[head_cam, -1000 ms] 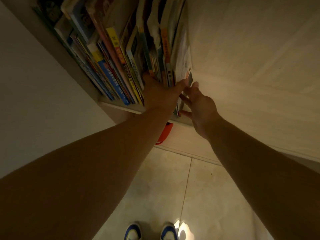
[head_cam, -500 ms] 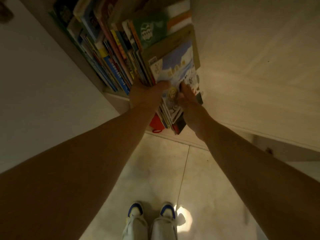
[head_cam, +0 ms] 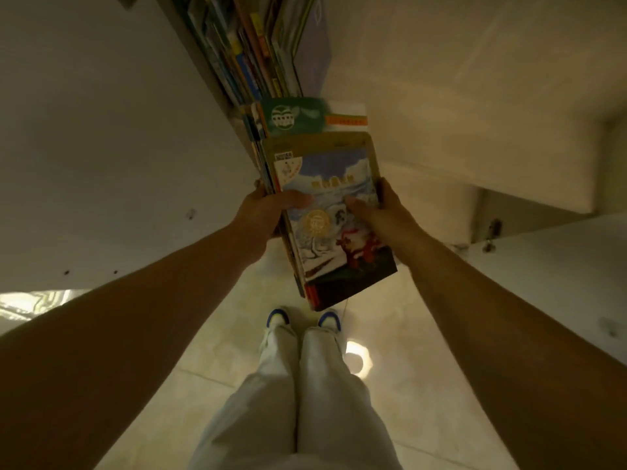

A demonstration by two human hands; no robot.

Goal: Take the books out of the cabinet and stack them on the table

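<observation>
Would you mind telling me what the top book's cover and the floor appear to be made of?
Top book: glossy printed card or coated paper, judging by its sheen and thin edge. Floor: polished ceramic or stone tile, probably, given grout lines and a reflected light spot.

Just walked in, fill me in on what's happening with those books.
A person stands at the cabinet holding a bundle of books between both hands: the left hand on its left edge, the right hand on its right, thumbs across the snowy top cover. The bundle is tilted, out in front of the shelf, above the person's shoes. More books remain upright on the shelf. No table is in view.
</observation>
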